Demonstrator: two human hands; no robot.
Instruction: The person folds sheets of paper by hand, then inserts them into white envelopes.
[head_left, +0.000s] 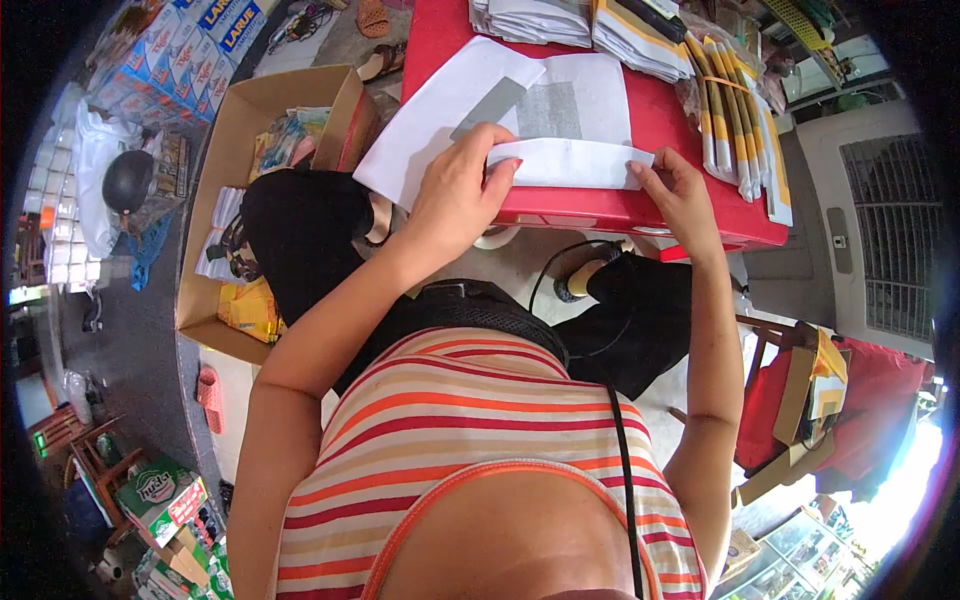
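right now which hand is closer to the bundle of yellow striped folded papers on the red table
Right. The right hand sits just beside the yellow striped bundle, pinching the folded white paper; the left hand holds that paper's far end.

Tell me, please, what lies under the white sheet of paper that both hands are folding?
Under the white sheet of paper lies the red table, bare around the sheet's edges. The left hand and right hand pinch its folded strip. Anything beneath the sheet's middle is covered.

Bare red table [660,115] right of sheet; paper stacks [585,22] behind.
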